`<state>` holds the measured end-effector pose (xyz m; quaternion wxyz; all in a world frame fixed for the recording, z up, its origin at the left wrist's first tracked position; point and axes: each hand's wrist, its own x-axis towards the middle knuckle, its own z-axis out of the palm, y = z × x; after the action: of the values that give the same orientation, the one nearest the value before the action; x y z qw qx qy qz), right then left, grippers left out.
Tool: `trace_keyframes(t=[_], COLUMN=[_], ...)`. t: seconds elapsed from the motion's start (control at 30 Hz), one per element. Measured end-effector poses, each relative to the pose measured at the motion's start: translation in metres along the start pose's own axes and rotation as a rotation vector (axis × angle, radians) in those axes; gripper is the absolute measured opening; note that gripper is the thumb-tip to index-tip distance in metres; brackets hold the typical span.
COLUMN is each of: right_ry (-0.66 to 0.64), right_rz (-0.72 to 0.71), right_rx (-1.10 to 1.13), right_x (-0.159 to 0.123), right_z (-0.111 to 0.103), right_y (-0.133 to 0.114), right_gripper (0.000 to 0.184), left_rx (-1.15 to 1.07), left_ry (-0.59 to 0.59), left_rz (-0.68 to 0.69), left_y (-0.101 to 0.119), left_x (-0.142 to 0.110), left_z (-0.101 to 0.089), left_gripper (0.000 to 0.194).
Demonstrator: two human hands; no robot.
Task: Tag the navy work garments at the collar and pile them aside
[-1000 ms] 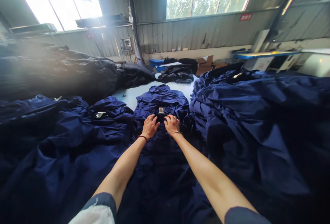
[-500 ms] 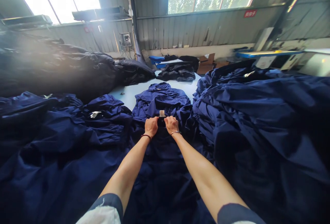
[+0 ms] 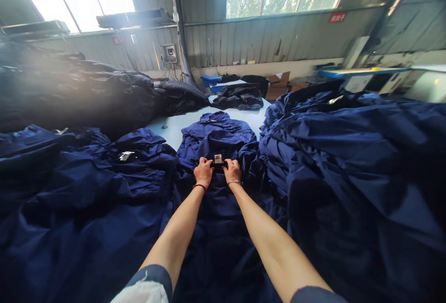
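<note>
A navy blue garment [image 3: 218, 205] lies stretched away from me in the middle. At its dark neckband stands a small white label [image 3: 218, 159]. My left hand [image 3: 203, 172] pinches the band just left of the label, and my right hand [image 3: 232, 171] pinches it on the right. Both sets of fingers are closed on the cloth; the fingertips are partly hidden. Past my hands, another navy garment [image 3: 219, 131] with a collar lies bunched on the pale table [image 3: 174, 126].
Navy garments with white labels are heaped at left [image 3: 87, 191] and right [image 3: 334, 145]. A large dark pile [image 3: 104, 89] rises at the back left. Black cloth [image 3: 239, 96] lies at the table's far end, with cardboard boxes [image 3: 278, 84] behind it.
Both hands have come slightly nearer to me, holding the garment's neckband. The label between them has shifted a little down with it, and more of the dark band shows.
</note>
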<state>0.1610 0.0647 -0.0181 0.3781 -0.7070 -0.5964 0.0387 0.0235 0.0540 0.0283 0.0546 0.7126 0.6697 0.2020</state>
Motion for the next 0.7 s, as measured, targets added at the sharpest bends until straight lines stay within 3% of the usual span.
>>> trace_keyframes(t=[0.23, 0.37, 0.7], right_ry=[0.070, 0.106, 0.125], right_rz=[-0.026, -0.094, -0.156], right_rx=[0.018, 0.041, 0.254], right_x=[-0.005, -0.011, -0.019], right_z=[0.007, 0.006, 0.003], right_y=[0.003, 0.004, 0.006], right_gripper=[0.010, 0.007, 0.012], left_rx=[-0.004, -0.023, -0.118], left_ry=[0.003, 0.025, 0.235], left_rz=[0.037, 0.041, 0.160], left_y=[0.003, 0.003, -0.006], left_x=[-0.001, -0.002, -0.025], left_z=[0.006, 0.011, 0.028], left_gripper=[0.016, 0.014, 0.020])
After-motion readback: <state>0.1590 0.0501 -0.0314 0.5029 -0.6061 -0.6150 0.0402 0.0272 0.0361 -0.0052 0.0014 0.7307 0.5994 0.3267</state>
